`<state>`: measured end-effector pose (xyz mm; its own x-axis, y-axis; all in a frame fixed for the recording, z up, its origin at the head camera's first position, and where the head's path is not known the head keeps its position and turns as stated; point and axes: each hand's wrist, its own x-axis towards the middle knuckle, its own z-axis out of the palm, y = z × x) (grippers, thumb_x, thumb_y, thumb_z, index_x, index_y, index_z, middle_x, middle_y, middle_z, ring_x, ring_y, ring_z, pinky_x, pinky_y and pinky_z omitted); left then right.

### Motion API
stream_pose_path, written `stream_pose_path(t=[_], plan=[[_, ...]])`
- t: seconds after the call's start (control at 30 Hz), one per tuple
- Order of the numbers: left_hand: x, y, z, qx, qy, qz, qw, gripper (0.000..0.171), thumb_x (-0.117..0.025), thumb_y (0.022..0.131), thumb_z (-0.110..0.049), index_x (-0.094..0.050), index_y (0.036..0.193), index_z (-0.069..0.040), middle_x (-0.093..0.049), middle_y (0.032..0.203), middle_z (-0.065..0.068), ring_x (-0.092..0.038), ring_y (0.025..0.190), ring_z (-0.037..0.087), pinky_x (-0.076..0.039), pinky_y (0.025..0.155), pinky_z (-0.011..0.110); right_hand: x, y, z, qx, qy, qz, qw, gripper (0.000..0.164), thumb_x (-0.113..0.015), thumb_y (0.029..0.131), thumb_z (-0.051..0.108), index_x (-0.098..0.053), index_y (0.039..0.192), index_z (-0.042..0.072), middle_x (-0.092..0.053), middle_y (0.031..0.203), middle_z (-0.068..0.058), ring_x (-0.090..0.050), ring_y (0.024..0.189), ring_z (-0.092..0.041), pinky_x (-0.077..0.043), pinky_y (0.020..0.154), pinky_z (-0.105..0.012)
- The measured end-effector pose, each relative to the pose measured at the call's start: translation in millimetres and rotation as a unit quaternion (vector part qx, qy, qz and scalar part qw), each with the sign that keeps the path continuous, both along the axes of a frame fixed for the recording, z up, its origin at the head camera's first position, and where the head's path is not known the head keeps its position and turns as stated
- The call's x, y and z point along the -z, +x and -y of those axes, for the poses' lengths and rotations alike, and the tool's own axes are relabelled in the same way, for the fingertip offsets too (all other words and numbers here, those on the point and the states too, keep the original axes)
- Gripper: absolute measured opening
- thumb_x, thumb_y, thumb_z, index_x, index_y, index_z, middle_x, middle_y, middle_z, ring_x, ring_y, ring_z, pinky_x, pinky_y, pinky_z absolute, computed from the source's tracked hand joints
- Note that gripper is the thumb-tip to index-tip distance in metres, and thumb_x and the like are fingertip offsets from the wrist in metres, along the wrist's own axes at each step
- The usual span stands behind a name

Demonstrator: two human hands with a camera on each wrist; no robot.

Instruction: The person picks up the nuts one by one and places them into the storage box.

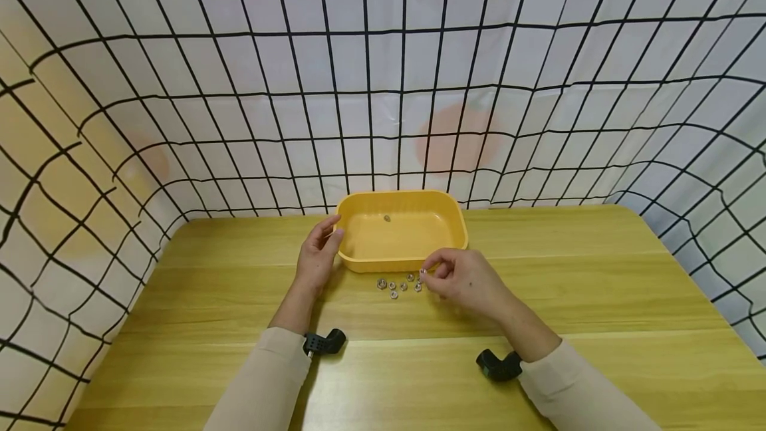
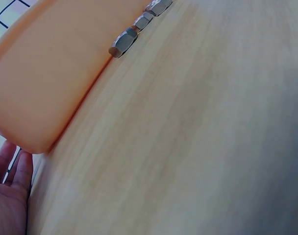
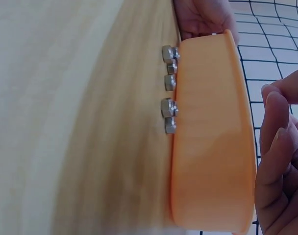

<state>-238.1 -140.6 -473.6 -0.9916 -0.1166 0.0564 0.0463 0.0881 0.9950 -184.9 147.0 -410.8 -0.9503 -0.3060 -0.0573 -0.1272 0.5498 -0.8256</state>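
I see one small piece (image 1: 387,218) already inside the yellow tray (image 1: 413,238); several nuts (image 1: 382,283) are left outside, on the table (image 1: 407,371). The right hand (image 1: 463,281) pinches another nut (image 1: 422,272); the left hand (image 1: 315,259), fingers relaxed, touches the tray's end.

The tray (image 1: 374,265) looks like moulded plastic, its walls smooth and its surface faintly glossy. The nuts (image 1: 382,283) are bright metal, with shiny flat faces that catch the light. The worktop (image 1: 395,371) shows smooth wood grain with a soft sheen. The sleeves (image 1: 263,378) are matt cloth, the wrist cameras (image 1: 326,342) dark plastic. Behind, the sheet (image 1: 383,58) looks smooth; whether cloth or plastic, I cannot tell.
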Motion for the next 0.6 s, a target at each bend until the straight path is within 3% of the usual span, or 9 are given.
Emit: stream_pose_path(t=[0.27, 0.6], plan=[[-0.6, 1.1, 0.9, 0.002, -0.003, 0.002, 1.0000, 0.040, -0.060, 0.105, -0.029, -0.058, 0.144, -0.019, -0.047, 0.156, 0.006, -0.041, 0.146, 0.029, -0.037, 0.120, 0.049, -5.8, -6.9, 2.6, -0.002, 0.015, -0.031, 0.999, 0.012, -0.077, 0.090, 0.020, -0.072, 0.098, 0.012, -0.069, 0.077, 0.000, -0.060, 0.061, -0.016, -0.046, 0.050, -0.023], [-0.4, -0.5, 0.5, -0.001, -0.005, 0.001, 1.0000, 0.041, -0.060, 0.105, -0.026, -0.057, 0.144, -0.017, -0.047, 0.157, 0.008, -0.041, 0.146, 0.030, -0.038, 0.119, 0.049, -8.4, -20.4, 4.1, 0.032, 0.029, -0.046, 0.998, 0.012, -0.076, 0.092, 0.024, -0.072, 0.099, 0.015, -0.073, 0.078, -0.005, -0.060, 0.062, -0.017, -0.045, 0.052, -0.024]])
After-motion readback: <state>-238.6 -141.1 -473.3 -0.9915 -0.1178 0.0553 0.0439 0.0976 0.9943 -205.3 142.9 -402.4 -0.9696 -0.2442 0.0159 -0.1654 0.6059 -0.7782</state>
